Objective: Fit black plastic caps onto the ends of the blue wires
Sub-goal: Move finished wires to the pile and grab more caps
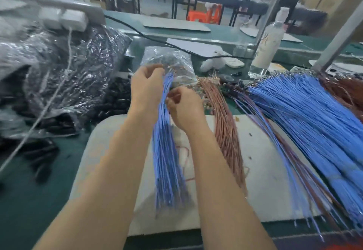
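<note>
My left hand grips a bundle of blue wires near its top end, and the bundle hangs down over the white pad. My right hand is beside the bundle on its right, fingers curled against the wires; what it pinches is too blurred to tell. Loose black caps lie in a pile left of my hands, beside a clear bag behind them. A large fan of blue wires is spread on the right.
Pink-brown wires lie just right of my right hand. Big plastic bags of black parts fill the left. A white bottle and a metal post stand at the back right. The green table shows at the front left.
</note>
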The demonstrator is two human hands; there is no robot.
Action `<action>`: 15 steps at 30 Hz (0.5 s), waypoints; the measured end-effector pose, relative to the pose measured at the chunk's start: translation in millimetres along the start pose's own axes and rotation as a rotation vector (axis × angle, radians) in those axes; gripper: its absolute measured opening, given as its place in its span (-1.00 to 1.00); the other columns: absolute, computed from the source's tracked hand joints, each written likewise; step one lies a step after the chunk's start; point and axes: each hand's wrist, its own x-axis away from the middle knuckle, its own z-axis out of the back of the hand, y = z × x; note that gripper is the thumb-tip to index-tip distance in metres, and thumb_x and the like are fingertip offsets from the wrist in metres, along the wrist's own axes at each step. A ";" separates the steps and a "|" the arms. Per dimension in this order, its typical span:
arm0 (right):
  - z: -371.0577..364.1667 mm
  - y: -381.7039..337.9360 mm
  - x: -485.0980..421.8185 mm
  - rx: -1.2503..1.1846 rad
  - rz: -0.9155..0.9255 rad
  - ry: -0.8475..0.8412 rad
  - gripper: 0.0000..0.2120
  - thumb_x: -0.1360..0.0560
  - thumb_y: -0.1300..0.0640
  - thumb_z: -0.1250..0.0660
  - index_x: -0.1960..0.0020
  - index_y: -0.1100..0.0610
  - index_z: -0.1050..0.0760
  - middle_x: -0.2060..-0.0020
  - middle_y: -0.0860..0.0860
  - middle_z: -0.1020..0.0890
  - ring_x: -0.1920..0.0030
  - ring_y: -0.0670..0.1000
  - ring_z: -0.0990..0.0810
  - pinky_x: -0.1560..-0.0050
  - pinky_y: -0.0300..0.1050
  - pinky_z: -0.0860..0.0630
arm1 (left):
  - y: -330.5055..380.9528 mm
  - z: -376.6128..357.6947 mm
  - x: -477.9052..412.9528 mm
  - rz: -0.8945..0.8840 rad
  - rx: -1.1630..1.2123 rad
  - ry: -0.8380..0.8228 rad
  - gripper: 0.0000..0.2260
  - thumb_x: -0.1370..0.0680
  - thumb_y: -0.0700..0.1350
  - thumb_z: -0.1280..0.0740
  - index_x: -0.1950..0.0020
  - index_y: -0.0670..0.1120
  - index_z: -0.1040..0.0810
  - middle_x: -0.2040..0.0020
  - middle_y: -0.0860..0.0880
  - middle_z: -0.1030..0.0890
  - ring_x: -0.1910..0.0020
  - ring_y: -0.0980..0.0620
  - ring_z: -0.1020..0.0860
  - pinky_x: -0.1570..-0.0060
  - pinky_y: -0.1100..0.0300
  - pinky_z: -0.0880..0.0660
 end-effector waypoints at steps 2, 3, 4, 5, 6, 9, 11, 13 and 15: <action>-18.1 -13.6 -2.9 0.034 0.028 -0.073 -0.79 -0.53 0.23 -0.24 -0.12 0.17 -0.56 -0.06 0.13 -0.64 -0.09 0.14 -0.56 -0.10 -0.04 -0.47 | 3.5 29.6 -9.2 0.022 0.056 0.093 -0.83 -0.53 -0.26 -0.21 0.09 -0.04 -0.54 0.24 0.03 -0.53 0.24 0.11 -0.47 0.14 0.22 -0.41; -26.1 -20.1 -4.1 0.048 0.046 -0.098 -0.77 -0.53 0.24 -0.22 -0.15 0.17 -0.55 -0.09 0.13 -0.63 -0.13 0.13 -0.55 -0.13 -0.04 -0.46 | 5.2 43.1 -12.7 0.034 0.088 0.129 -0.82 -0.54 -0.26 -0.20 0.11 -0.03 -0.53 0.25 0.04 -0.54 0.25 0.12 -0.48 0.13 0.22 -0.43; -33.6 -25.6 -5.4 0.055 0.059 -0.121 -0.74 -0.54 0.25 -0.21 -0.18 0.16 -0.54 -0.13 0.13 -0.61 -0.16 0.13 -0.53 -0.16 -0.04 -0.45 | 6.6 55.5 -15.5 0.045 0.116 0.156 -0.82 -0.55 -0.25 -0.20 0.13 -0.02 -0.52 0.24 0.04 -0.54 0.24 0.13 -0.50 0.12 0.22 -0.44; -40.0 -30.9 -6.5 0.068 0.069 -0.145 -0.71 -0.54 0.26 -0.20 -0.22 0.14 -0.52 -0.17 0.12 -0.59 -0.19 0.12 -0.52 -0.18 -0.04 -0.44 | 8.3 66.6 -18.0 0.055 0.138 0.175 -0.82 -0.55 -0.25 -0.19 0.13 -0.02 -0.52 0.23 0.04 -0.55 0.23 0.14 -0.51 0.11 0.23 -0.45; -46.5 -35.5 -7.7 0.095 0.081 -0.167 -0.69 -0.55 0.25 -0.21 -0.26 0.12 -0.50 -0.20 0.11 -0.57 -0.22 0.12 -0.50 -0.20 -0.04 -0.43 | 9.9 76.4 -20.1 0.064 0.160 0.192 -0.82 -0.56 -0.25 -0.19 0.12 -0.02 -0.52 0.22 0.04 -0.55 0.21 0.14 -0.51 0.12 0.25 -0.46; -63.5 -43.9 -10.8 0.227 0.105 -0.222 -0.66 -0.55 0.20 -0.22 -0.32 0.05 -0.46 -0.22 0.12 -0.50 -0.24 0.16 -0.45 -0.23 0.02 -0.41 | 14.8 97.5 -25.2 0.077 0.225 0.244 -0.83 -0.57 -0.27 -0.18 0.10 -0.05 -0.51 0.22 0.04 -0.55 0.26 0.15 -0.52 0.18 0.27 -0.45; -69.4 -46.4 -13.2 0.294 0.080 -0.234 -0.67 -0.55 0.16 -0.20 -0.30 0.04 -0.46 -0.22 0.12 -0.49 -0.24 0.17 -0.43 -0.21 0.04 -0.39 | 17.1 105.0 -26.5 0.079 0.254 0.254 -0.85 -0.57 -0.27 -0.18 0.06 -0.07 -0.50 0.22 0.04 -0.56 0.27 0.16 -0.52 0.20 0.26 -0.46; -71.0 -46.7 -15.7 0.337 0.046 -0.249 -0.66 -0.54 0.17 -0.17 -0.30 0.03 -0.46 -0.23 0.11 -0.49 -0.24 0.17 -0.42 -0.22 0.05 -0.36 | 17.1 108.6 -26.2 0.086 0.244 0.255 -0.86 -0.57 -0.26 -0.19 0.01 -0.09 -0.53 0.17 0.03 -0.58 0.22 0.15 -0.54 0.13 0.25 -0.52; -69.7 -45.7 -16.9 0.376 0.023 -0.273 -0.61 -0.54 0.19 -0.15 -0.33 -0.02 -0.43 -0.26 0.10 -0.49 -0.27 0.18 -0.40 -0.25 0.06 -0.33 | 16.4 109.1 -25.2 0.091 0.235 0.255 -0.85 -0.57 -0.25 -0.19 -0.03 -0.11 -0.53 0.15 0.03 -0.58 0.19 0.15 -0.54 0.09 0.26 -0.52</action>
